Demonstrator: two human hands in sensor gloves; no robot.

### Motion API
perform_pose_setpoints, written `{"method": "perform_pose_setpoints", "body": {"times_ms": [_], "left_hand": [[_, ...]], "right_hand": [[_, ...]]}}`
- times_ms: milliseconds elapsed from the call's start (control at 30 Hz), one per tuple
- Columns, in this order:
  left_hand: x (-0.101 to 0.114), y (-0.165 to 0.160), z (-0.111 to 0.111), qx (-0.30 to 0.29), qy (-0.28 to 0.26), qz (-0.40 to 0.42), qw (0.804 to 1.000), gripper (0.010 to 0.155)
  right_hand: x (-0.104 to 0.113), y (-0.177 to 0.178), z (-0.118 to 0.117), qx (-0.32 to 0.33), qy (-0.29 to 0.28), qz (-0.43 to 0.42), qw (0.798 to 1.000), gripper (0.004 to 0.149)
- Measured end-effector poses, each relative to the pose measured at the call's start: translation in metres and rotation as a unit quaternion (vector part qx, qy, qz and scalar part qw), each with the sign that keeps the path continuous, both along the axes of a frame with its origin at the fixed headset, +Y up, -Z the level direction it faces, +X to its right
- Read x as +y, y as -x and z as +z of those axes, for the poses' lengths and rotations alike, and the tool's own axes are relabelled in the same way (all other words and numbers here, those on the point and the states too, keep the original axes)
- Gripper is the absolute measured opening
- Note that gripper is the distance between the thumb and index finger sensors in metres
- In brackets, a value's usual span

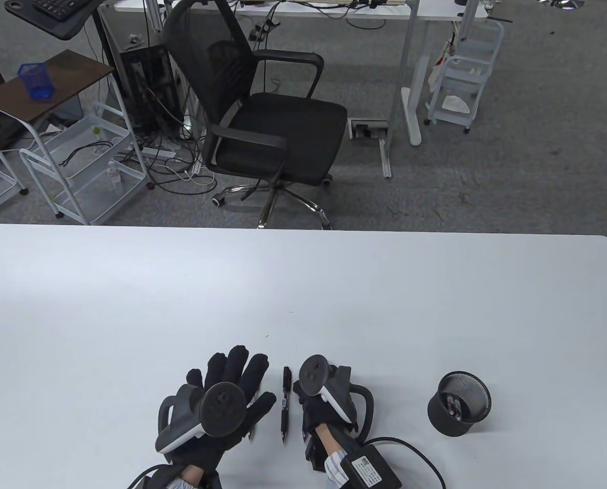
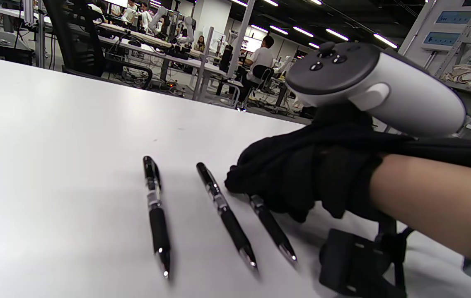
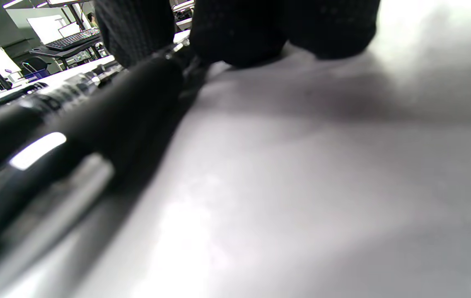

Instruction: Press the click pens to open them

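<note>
Table view: left hand point(image 1: 222, 402) lies flat on the white table point(image 1: 303, 285), fingers spread. Right hand point(image 1: 329, 397) sits just right of a black pen point(image 1: 286, 402); can't tell its fingers here. Mesh cup point(image 1: 459, 403) stands further right.

Left wrist view: 3 pens in a row. Left pen point(image 2: 155, 211) & middle pen point(image 2: 225, 213) lie free. Right hand's fingers rest on top end of right pen point(image 2: 272, 227).

Right wrist view: pen point(image 3: 73, 136) close up, blurry; fingertips point(image 3: 239, 33) touch its far end.

No legible text anywhere; pen barrel labels too blurred.

Black mesh cup point(image 1: 459, 403) on white table point(image 1: 130, 305); office chair point(image 1: 263, 117) beyond
</note>
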State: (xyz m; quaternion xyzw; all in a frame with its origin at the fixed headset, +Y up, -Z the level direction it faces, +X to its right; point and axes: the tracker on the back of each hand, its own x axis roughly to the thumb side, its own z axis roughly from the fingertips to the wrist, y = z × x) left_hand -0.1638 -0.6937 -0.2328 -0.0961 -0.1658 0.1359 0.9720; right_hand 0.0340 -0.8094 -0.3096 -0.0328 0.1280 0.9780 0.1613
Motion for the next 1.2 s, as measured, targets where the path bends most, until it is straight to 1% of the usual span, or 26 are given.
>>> {"method": "perform_pose_setpoints", "body": {"times_ms": [167,233,300,367,433,533,633,700,767,833,867,967,1100,1200], "left_hand": [[0.000,0.000,0.000,0.000,-0.001,-0.001,1.000,0.068],[0.000,0.000,0.000,0.000,-0.001,-0.001,1.000,0.068],[0.000,0.000,0.000,0.000,-0.001,-0.001,1.000,0.069],[0.000,0.000,0.000,-0.001,-0.001,-0.001,1.000,0.069],[0.000,-0.001,0.000,-0.002,-0.001,-0.001,1.000,0.069],[0.000,-0.001,0.001,-0.003,-0.001,-0.002,1.000,0.069],[0.002,-0.001,0.002,-0.003,-0.004,0.001,1.000,0.069],[0.002,-0.001,0.003,-0.003,-0.006,0.001,1.000,0.069],[0.002,-0.001,0.002,-0.003,-0.006,0.002,1.000,0.069],[0.002,-0.001,0.002,-0.004,-0.005,0.002,1.000,0.069],[0.002,-0.001,0.002,-0.004,-0.004,0.001,1.000,0.069],[0.002,-0.002,0.002,-0.004,-0.003,0.000,1.000,0.069],[0.002,-0.002,0.002,-0.004,-0.003,0.000,1.000,0.068],[0.002,-0.002,0.002,-0.004,-0.003,0.000,1.000,0.069]], "right_hand": [[0.007,-0.009,0.000,-0.011,0.015,-0.040,0.999,0.071],[0.014,-0.013,0.001,-0.014,0.021,-0.046,0.999,0.071],[0.027,-0.017,0.004,-0.021,0.021,-0.058,0.998,0.072],[0.046,-0.020,0.012,-0.025,0.024,-0.060,0.998,0.072],[0.070,-0.021,0.022,-0.009,0.034,-0.050,0.998,0.073],[0.111,-0.028,0.037,0.020,0.024,-0.025,0.999,0.073],[0.150,-0.047,0.046,0.034,0.004,0.007,0.999,0.073],[0.167,-0.064,0.048,0.026,0.011,0.036,0.999,0.074],[0.179,-0.085,0.048,0.016,0.016,0.065,0.998,0.074],[0.184,-0.106,0.049,0.000,0.027,0.086,0.996,0.075],[0.184,-0.116,0.049,-0.001,0.041,0.096,0.995,0.075],[0.176,-0.138,0.053,-0.012,0.074,0.115,0.991,0.074],[0.163,-0.151,0.060,-0.013,0.091,0.152,0.984,0.073],[0.152,-0.157,0.063,-0.013,0.103,0.194,0.975,0.073]]}}
